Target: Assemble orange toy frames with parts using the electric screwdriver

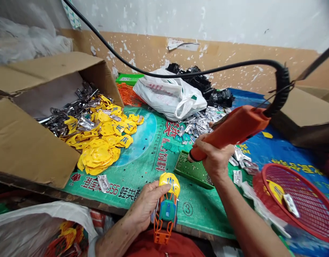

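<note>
My left hand [147, 201] is closed on a toy car [167, 208] with a yellow front, a teal middle and an orange frame, held at the table's front edge. My right hand [216, 157] is wrapped round an orange electric screwdriver [231, 130] with a black cord. The tool slants down to the left, its lower end over a green perforated tray [193, 169]; the tip is hard to make out. Yellow parts [100, 153] are heaped to the left, and silvery parts [199, 123] lie behind the tray.
A cardboard box [33, 142] lies open at the left. A red basket [295, 200] holds a few parts at the right. Behind are a white plastic bag [169, 94] and black parts [199, 80]. The black cord [153, 75] arcs overhead. Another box [303, 110] stands at the right.
</note>
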The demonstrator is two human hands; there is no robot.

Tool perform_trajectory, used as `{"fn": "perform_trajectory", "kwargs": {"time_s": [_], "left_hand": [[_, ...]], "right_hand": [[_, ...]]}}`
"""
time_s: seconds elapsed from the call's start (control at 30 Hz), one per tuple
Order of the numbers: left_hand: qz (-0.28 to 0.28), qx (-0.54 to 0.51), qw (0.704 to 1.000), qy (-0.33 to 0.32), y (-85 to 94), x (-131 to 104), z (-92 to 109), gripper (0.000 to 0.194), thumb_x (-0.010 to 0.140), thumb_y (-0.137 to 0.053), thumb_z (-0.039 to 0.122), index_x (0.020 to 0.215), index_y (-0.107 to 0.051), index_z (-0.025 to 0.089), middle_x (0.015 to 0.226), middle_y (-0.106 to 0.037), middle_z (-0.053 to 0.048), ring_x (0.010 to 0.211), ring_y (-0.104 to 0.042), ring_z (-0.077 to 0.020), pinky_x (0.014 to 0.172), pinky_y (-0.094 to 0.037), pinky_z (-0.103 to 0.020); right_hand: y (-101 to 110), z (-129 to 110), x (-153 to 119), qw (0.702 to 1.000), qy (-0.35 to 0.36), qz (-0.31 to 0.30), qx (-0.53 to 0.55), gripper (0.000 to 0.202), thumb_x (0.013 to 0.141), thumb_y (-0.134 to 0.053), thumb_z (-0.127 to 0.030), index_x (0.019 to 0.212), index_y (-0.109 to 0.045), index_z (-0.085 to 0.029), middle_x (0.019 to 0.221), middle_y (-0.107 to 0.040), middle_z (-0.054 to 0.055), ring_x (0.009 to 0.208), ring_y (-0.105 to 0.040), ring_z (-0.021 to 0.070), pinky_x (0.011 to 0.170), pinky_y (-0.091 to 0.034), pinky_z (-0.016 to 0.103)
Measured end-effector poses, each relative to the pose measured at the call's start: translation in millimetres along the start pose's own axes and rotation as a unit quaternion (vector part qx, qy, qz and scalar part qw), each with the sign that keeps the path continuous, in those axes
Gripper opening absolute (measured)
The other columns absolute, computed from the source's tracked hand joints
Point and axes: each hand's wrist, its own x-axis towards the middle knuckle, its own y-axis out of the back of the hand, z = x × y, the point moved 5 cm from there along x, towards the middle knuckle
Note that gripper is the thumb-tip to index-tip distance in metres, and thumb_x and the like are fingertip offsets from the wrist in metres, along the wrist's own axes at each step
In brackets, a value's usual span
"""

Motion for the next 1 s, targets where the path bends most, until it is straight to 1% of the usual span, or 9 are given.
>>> {"fn": "perform_trajectory", "kwargs": {"time_s": [0.23, 0.4, 0.6, 0.73, 0.83, 0.9, 1.0], "left_hand": [[0.0, -0.005, 1.0, 0.005, -0.2, 4.1, -1.4, 0.03, 0.068, -0.076, 0.033, 0.083, -0.069, 0.007, 0.062, -0.068, -0.006, 0.047, -0.056, -0.0081, 0.047, -0.044, -0.017], [0.0, -0.003, 1.0, 0.009, 0.0, 6.0, -2.3, 0.033, 0.064, -0.078, 0.035, 0.08, -0.07, 0.007, 0.063, -0.069, -0.007, 0.048, -0.058, -0.0094, 0.047, -0.045, -0.017], [-0.005, 0.008, 1.0, 0.012, -0.5, 6.0, -3.2, 0.033, 0.062, -0.079, 0.034, 0.079, -0.071, 0.008, 0.06, -0.069, -0.007, 0.046, -0.059, -0.0114, 0.049, -0.048, -0.02], [-0.015, 0.009, 1.0, 0.02, -0.8, 5.1, -3.0, 0.032, 0.065, -0.077, 0.034, 0.082, -0.07, 0.008, 0.063, -0.07, -0.009, 0.05, -0.061, -0.0137, 0.051, -0.049, -0.022], [-0.019, 0.015, 1.0, 0.015, 0.9, 3.3, -1.7, 0.031, 0.07, -0.074, 0.036, 0.083, -0.07, 0.008, 0.067, -0.071, -0.01, 0.054, -0.063, -0.0139, 0.052, -0.049, -0.022], [-0.032, 0.016, 0.999, 0.009, 1.4, 1.8, -0.4, 0.031, 0.072, -0.072, 0.035, 0.088, -0.071, 0.008, 0.072, -0.072, -0.011, 0.058, -0.064, -0.0137, 0.054, -0.049, -0.021], [-0.052, 0.019, 0.998, 0.011, 1.5, 0.8, -0.1, 0.034, 0.071, -0.074, 0.034, 0.092, -0.071, 0.008, 0.078, -0.073, -0.012, 0.061, -0.065, -0.014, 0.056, -0.05, -0.02]], "right_hand": [[-1.7, 2.3, -0.4, 1.0, -0.003, 0.001, 0.0, 0.017, 0.053, -0.076, -0.019, 0.063, -0.062, -0.017, 0.062, -0.062, -0.002, 0.054, -0.056, 0.0139, 0.056, -0.048, 0.031], [-1.6, 4.0, -0.5, 1.0, -0.009, 0.001, -0.007, 0.017, 0.053, -0.075, -0.018, 0.065, -0.063, -0.016, 0.062, -0.062, -0.003, 0.054, -0.056, 0.0134, 0.055, -0.047, 0.031], [-4.6, 1.5, -0.3, 1.0, -0.01, -0.001, -0.01, 0.013, 0.052, -0.075, -0.016, 0.058, -0.063, -0.017, 0.06, -0.062, -0.003, 0.052, -0.055, 0.0123, 0.052, -0.046, 0.029], [-6.6, 0.5, -0.3, 1.0, -0.011, -0.005, -0.008, 0.013, 0.052, -0.076, -0.016, 0.056, -0.063, -0.017, 0.06, -0.063, -0.003, 0.053, -0.056, 0.0126, 0.052, -0.047, 0.029], [-6.0, 0.1, -1.2, 1.0, -0.01, 0.0, -0.012, 0.014, 0.052, -0.076, -0.016, 0.057, -0.063, -0.017, 0.058, -0.062, -0.003, 0.052, -0.055, 0.0127, 0.052, -0.047, 0.029], [-5.8, 0.3, -1.9, 1.0, -0.01, 0.002, -0.015, 0.015, 0.051, -0.076, -0.017, 0.059, -0.064, -0.017, 0.057, -0.061, -0.003, 0.051, -0.055, 0.0129, 0.051, -0.047, 0.029], [-5.6, 2.3, -2.0, 1.0, -0.01, -0.001, -0.016, 0.015, 0.051, -0.077, -0.019, 0.059, -0.064, -0.016, 0.058, -0.062, -0.003, 0.051, -0.054, 0.013, 0.05, -0.046, 0.029]]}}
